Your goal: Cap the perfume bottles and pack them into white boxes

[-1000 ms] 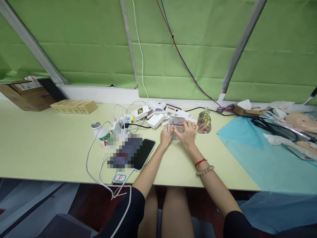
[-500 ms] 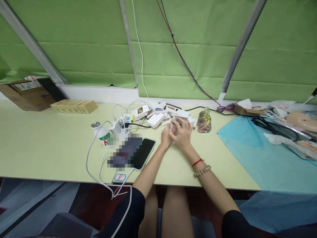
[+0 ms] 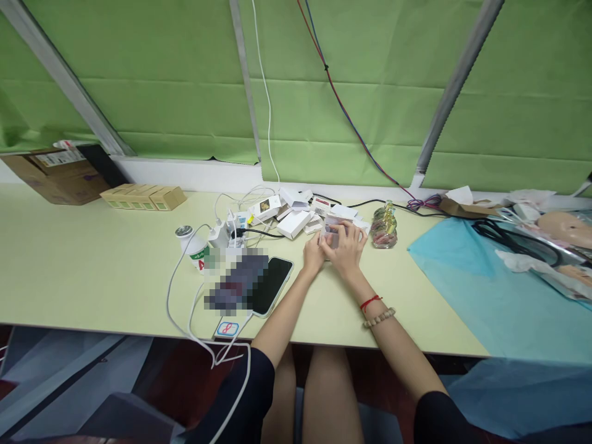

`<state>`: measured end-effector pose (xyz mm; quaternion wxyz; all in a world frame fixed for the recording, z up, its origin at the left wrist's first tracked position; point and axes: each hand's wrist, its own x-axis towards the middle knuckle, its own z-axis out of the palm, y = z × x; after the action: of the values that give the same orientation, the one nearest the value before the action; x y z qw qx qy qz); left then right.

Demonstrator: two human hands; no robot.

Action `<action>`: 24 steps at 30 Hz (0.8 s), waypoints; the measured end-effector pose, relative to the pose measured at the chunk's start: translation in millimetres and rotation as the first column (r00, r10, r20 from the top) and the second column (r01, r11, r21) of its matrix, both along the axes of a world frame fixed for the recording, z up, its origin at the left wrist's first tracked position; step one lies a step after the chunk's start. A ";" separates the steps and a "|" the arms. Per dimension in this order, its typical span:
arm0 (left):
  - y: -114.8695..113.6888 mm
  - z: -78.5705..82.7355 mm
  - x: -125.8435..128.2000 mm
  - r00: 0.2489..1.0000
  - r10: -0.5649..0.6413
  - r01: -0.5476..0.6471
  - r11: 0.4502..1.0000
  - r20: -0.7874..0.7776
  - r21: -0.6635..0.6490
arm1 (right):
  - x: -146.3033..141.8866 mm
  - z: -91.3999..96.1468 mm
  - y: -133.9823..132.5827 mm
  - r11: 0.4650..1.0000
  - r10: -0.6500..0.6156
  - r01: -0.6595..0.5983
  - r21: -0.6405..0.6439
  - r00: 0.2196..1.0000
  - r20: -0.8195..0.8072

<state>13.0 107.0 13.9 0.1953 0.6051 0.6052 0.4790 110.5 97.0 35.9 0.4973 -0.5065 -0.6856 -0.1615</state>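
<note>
My left hand [image 3: 314, 255] and my right hand [image 3: 346, 248] are together over the middle of the table, closed around a small pale box [image 3: 329, 238]. Fingers cover much of the box, so its print and far side are hidden. Right behind it lies a heap of small white cardboard boxes [image 3: 295, 223], some of them flattened or open. To the right of my right hand stands a row of small glass bottles [image 3: 383, 229] with gold-coloured tops.
Left of my arms are a phone [image 3: 272, 285], a white bottle [image 3: 192, 248], plugged-in chargers [image 3: 221, 234] and a looping white cable [image 3: 167, 296]. Tan boxes [image 3: 143, 197] and a carton [image 3: 60, 179] stand far left. A blue sheet [image 3: 467, 277] with bagged items covers the right side.
The view has shifted slightly. My right hand's fingers have spread a little over the small box, and both hands stay at the same spot.
</note>
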 end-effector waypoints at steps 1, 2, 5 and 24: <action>1.0 -1.7 -0.6 1.000 -0.002 0.002 1.000 0.030 -0.001 | 0.1 -0.2 0.2 1.000 -0.005 0.005 -0.004 1.000 -0.006; 2.2 -3.5 -1.1 0.998 0.003 -0.003 1.000 0.060 -0.002 | 0.1 -0.6 0.5 1.000 -0.008 0.008 -0.007 1.000 -0.011; 6.0 -8.5 -2.9 0.990 0.014 -0.015 1.000 0.137 0.008 | 0.2 -2.9 2.1 1.000 -0.001 0.000 -0.023 1.000 -0.014; 3.8 4.0 -3.0 0.970 -0.004 -0.059 0.966 0.244 0.252 | 10.0 -5.8 5.9 0.986 0.119 -0.113 0.123 0.992 -0.045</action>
<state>10.0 110.8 18.0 0.1806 0.5538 0.5178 0.6266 120.5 102.9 30.1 0.5529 -0.4389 -0.6900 -0.1599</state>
